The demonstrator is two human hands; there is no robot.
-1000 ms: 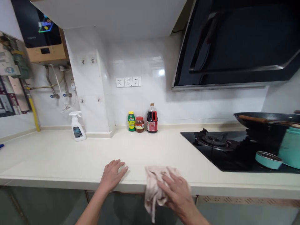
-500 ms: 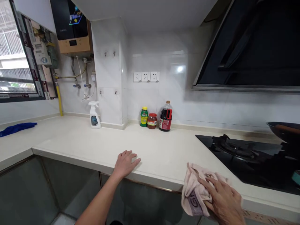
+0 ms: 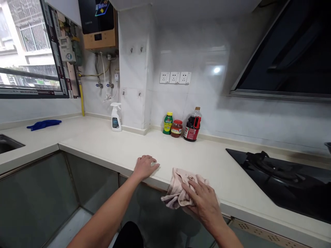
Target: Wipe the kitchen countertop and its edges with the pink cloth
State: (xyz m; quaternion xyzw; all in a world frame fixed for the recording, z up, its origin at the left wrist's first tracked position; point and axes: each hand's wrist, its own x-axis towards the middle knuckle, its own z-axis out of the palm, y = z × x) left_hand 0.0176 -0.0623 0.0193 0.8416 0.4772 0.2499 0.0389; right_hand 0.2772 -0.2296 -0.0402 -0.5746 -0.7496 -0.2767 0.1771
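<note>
My left hand (image 3: 146, 166) rests palm down near the front edge of the white countertop (image 3: 103, 144), its fingers spread and holding nothing. To its right, my right hand (image 3: 204, 202) grips a pale pink cloth (image 3: 178, 186), pressing it on the counter's front edge. Part of the cloth hangs over that edge, and some of it is hidden under my palm. Against the wall beyond my hands stand a green bottle with a yellow cap (image 3: 168, 124), a red-lidded jar (image 3: 177, 129) and a large bottle of dark liquid (image 3: 192, 125).
A white spray bottle (image 3: 116, 119) stands beside the wall pillar. Farther left lie a blue cloth (image 3: 44, 124) and a sink (image 3: 9, 144). On the right is a black gas stove (image 3: 274, 175) under a dark range hood (image 3: 289, 58). Cabinets (image 3: 90, 182) run below the counter.
My right hand has slid the cloth left along the counter's edge, closer to my left hand. My left hand stays on the counter. The view has turned left, showing the sink.
</note>
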